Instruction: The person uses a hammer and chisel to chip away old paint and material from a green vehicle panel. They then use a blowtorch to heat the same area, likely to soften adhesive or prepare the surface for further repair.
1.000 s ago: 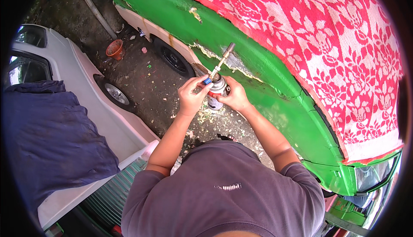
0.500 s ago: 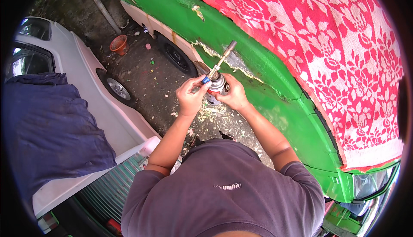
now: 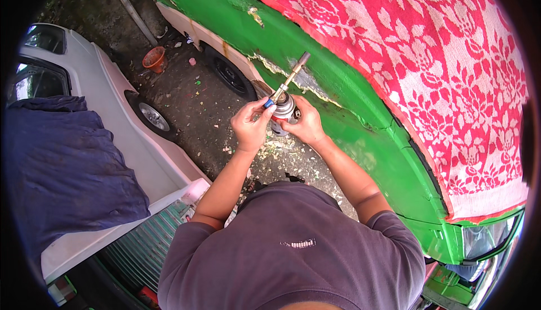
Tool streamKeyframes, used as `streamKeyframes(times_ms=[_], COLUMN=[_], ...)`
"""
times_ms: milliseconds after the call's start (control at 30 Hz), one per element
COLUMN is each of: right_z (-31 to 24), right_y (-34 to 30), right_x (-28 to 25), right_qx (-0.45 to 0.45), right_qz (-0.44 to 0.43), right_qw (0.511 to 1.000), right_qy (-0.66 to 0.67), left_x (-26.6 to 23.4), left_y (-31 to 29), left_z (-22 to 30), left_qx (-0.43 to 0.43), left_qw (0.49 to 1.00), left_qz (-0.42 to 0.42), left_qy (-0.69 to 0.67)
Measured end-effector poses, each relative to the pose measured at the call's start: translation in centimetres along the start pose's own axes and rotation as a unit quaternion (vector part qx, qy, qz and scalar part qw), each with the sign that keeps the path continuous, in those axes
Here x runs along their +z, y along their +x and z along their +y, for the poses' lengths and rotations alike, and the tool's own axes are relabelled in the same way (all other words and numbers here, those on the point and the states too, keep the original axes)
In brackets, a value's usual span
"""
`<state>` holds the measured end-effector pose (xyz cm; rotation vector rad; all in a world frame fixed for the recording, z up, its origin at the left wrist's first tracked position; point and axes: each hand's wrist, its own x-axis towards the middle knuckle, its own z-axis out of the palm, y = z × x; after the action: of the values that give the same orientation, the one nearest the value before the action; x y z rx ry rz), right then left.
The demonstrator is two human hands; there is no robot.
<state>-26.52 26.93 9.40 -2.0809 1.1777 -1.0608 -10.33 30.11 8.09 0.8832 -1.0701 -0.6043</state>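
gas torch canister (image 3: 285, 109) — sits at centre frame, slightly above the middle, upright between both hands, its thin metal nozzle tube (image 3: 293, 74) slanting up and to the right toward the green car body (image 3: 360, 124).

right hand (image 3: 307, 123): wrapped around the canister's right side, fingers curled shut on it, thumb toward the top.
left hand (image 3: 251, 125): fingers pinched closed at the blue knob (image 3: 269, 104) on the torch head; thumb and forefinger on it, rest of the hand loosely curled beside the can.

change against the two earlier frames: the grip of both hands looks the same and the tube keeps the same slant; the whole scene has only slid a little in the frame — white car and clay pot sit slightly further left and lower. so the head shifts, the hands do not. no flame shows at the tube tip in any frame. judgement: the knob work at the torch head is ongoing, not finished.

surroundings: patch of bare, scraped paint (image 3: 307, 82) on the green panel just behind the tube tip. red-and-white floral cloth (image 3: 417, 68) covers the upper right. white car (image 3: 112, 113) at left with a dark blue cloth (image 3: 62, 163) over it. orange clay pot (image 3: 153, 59) on the dirt ground (image 3: 191, 107), upper left. grey shirt at bottom centre.
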Motion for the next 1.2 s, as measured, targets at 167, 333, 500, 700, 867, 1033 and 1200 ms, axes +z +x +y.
streamKeyframes(times_ms=[167, 333, 500, 700, 867, 1033, 1200], right_z=[0.8, 0.1, 0.4, -0.1, -0.3, -0.1, 0.0], right_y=[-0.1, 0.1, 0.2, 0.3, 0.4, 0.7, 1.1], right_x=[0.3, 0.3, 0.5, 0.6, 0.8, 1.2, 1.7], right_qx=[-0.001, 0.014, 0.011, 0.010, -0.036, 0.002, -0.027], right_qz=[-0.011, -0.028, -0.032, -0.031, 0.004, -0.029, -0.074], right_qw=[1.000, 0.999, 0.999, 0.998, 0.999, 0.998, 0.993], right_qy=[0.021, 0.038, 0.037, 0.048, 0.026, 0.057, 0.088], left_x=[-0.5, -1.3, -1.6, -2.1, -2.0, -2.2, -2.9], left_y=[1.0, 1.9, 2.6, 2.8, 1.5, 1.1, 1.2], left_z=[1.1, 1.4, 2.2, 1.7, 1.1, 0.7, 1.0], left_qx=[0.121, 0.183, 0.232, 0.211, 0.109, 0.121, 0.107], left_qw=[0.985, 0.968, 0.952, 0.959, 0.986, 0.985, 0.986], left_qz=[-0.059, -0.087, -0.112, -0.115, -0.063, -0.066, -0.073], left_qy=[0.104, 0.146, 0.168, 0.151, 0.112, 0.108, 0.103])
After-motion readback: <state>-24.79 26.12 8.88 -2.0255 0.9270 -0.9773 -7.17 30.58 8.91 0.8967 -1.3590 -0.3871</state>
